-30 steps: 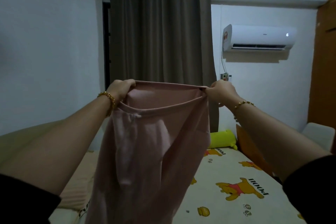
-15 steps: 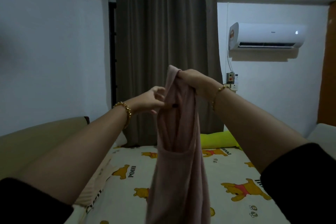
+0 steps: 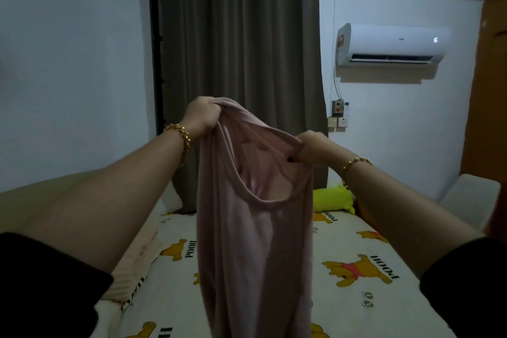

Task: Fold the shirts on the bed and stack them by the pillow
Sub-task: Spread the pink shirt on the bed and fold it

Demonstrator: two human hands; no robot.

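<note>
A pink shirt [image 3: 255,255] hangs in the air above the bed [image 3: 356,299], held by its top edge. The left grip [image 3: 203,115] clutches one bunched end, higher up; the right grip [image 3: 314,147] pinches the other end, lower.

- Grey curtain [image 3: 241,63], pleated, full height, far centre.
- White wall air conditioner [image 3: 392,44], far right, mounted high.
- Switch box and socket [image 3: 338,115], below the unit, just beside the curtain's right edge.
- Yellow-green plush toy [image 3: 332,199], far right, low.
- Orange-brown wooden panel [image 3: 488,90], right edge.
</note>
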